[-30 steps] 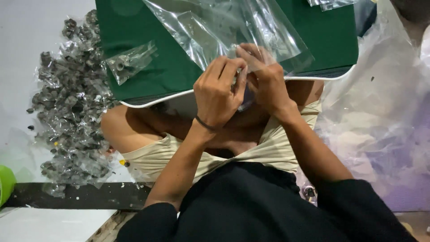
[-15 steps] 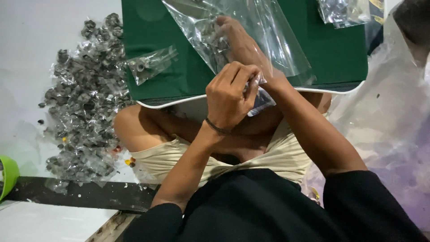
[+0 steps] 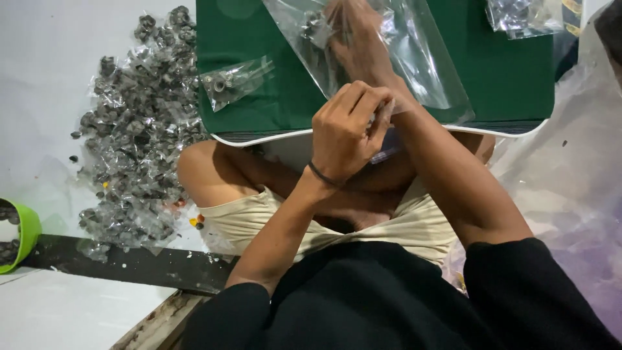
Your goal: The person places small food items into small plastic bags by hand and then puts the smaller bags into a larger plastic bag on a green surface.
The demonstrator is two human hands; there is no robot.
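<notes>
Partly, the right hand (image 3: 353, 39) is veiled inside the large clear bag (image 3: 414, 58) lying on the green board (image 3: 492, 71), so its grip cannot be told. The left hand (image 3: 350, 133) is pinched shut on a small clear packet (image 3: 387, 139), just below the board's edge. One filled small packet (image 3: 234, 81) is seen on the board; left of the board, a heap of packets (image 3: 133, 136) beyond counting.

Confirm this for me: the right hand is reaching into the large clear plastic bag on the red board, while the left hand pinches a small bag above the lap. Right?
Not quite. The board is green, not red, as the head view shows. The right hand is inside the large clear bag, and the left hand pinches a small bag.
</notes>
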